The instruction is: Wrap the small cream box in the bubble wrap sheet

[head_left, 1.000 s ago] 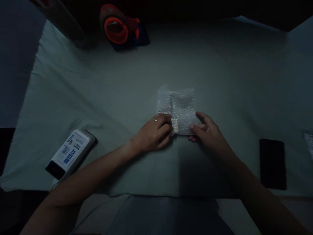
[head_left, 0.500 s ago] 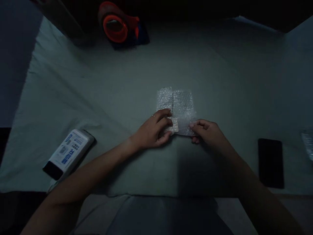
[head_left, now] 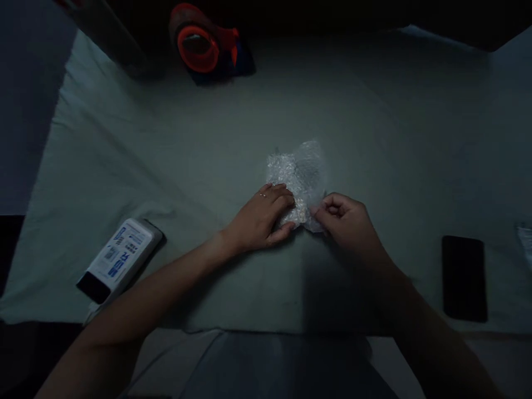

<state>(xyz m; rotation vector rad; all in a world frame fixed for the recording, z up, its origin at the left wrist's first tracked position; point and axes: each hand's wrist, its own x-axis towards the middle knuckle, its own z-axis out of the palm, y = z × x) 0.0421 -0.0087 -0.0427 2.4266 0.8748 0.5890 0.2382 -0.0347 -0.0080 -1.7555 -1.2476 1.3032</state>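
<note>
A small piece of bubble wrap (head_left: 297, 174) lies in the middle of the cloth-covered table (head_left: 374, 138). My left hand (head_left: 261, 219), with a ring on one finger, presses its curled fingers on the wrap's near left part. My right hand (head_left: 343, 221) pinches the wrap's near right corner and lifts that side, so the sheet bends up and inward. Whether anything is inside the wrap is hidden.
An orange tape dispenser (head_left: 199, 44) stands at the far edge. A white box with blue print (head_left: 120, 257) lies near the left front. A black phone (head_left: 463, 277) lies at the right front. Something pale (head_left: 524, 241) shows at the right border.
My right hand has closed on the wrap's right corner and drawn it up and to the left, crumpling the flat sheet. My left hand has stayed pressed on the left part.
</note>
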